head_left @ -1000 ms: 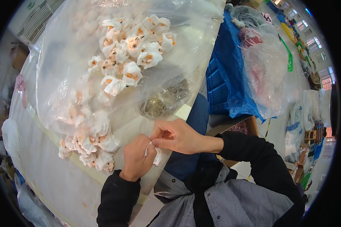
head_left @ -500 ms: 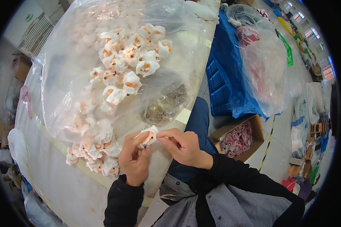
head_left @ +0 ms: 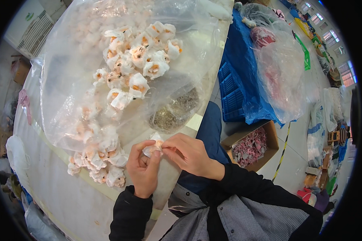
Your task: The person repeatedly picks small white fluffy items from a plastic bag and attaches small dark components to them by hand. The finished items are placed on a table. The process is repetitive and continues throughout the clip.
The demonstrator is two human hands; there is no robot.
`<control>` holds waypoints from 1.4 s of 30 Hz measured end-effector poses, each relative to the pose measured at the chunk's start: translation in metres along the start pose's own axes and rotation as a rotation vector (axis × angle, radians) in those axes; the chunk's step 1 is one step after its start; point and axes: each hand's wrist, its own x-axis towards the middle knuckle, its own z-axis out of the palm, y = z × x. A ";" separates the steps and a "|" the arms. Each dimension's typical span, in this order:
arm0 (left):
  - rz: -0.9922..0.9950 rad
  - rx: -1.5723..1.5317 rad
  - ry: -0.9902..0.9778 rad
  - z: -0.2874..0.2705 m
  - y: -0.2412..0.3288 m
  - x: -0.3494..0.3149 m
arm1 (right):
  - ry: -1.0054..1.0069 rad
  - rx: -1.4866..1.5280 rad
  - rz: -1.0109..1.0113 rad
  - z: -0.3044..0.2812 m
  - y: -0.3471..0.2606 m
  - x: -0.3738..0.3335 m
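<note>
A small white plush animal head, with peach patches, sits pinched between the thumb and fingers of my left hand above the table's near edge. My right hand is closed at its right side, thumb and forefinger pressed together against the fluff; whatever those fingertips grip is hidden. Just beyond lies a clear bag of small grey-green pieces, too small to make out. More plush heads are piled on a large clear plastic bag, some showing orange inside, others dark eyes. Another heap of plush heads lies left of my left hand.
The pale table ends close to my right leg. To the right, a blue crate holds blue sheeting and a clear bag of pink material. Below it, a cardboard box of pink scraps stands on the floor.
The plush head has turned in my left hand, so its dark eye and nose no longer show. My right fingertips have come in closer, against the head.
</note>
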 end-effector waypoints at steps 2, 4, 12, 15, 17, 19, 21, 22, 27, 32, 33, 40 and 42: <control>0.000 0.016 0.011 0.000 -0.001 0.001 | -0.012 0.007 0.020 0.000 0.001 -0.001; 0.027 0.026 0.039 0.001 -0.002 0.003 | -0.013 0.021 0.028 0.001 0.000 -0.001; 0.035 0.075 0.071 0.000 0.003 0.006 | -0.098 0.069 0.129 -0.002 0.002 0.000; 0.045 0.099 0.082 -0.003 0.006 0.010 | -0.127 0.190 0.237 -0.001 0.001 -0.003; 0.041 0.139 0.075 -0.002 0.014 0.010 | -0.141 0.229 0.253 0.000 0.001 -0.004; 0.054 0.219 0.068 0.002 0.029 0.009 | -0.159 0.224 0.246 0.002 0.001 -0.003; 0.340 0.500 -0.111 -0.006 0.016 0.017 | -0.170 0.114 0.166 0.002 0.002 -0.001; 0.483 0.640 -0.200 -0.009 0.010 0.019 | -0.177 0.060 0.125 0.002 0.001 0.000; 0.261 0.622 -0.191 -0.009 0.015 0.013 | -0.300 0.239 0.294 -0.006 -0.002 0.000; 0.296 0.667 -0.182 -0.014 0.007 0.005 | -0.109 0.354 0.479 -0.014 0.005 0.004; 0.303 0.645 -0.195 -0.012 0.008 0.005 | -0.125 0.274 0.430 -0.022 0.002 0.008; 0.304 0.600 -0.276 -0.007 0.001 0.005 | -0.312 0.058 0.166 -0.018 -0.001 0.011; 0.284 0.583 -0.261 -0.006 0.000 0.004 | -0.300 0.061 0.155 -0.016 0.001 0.010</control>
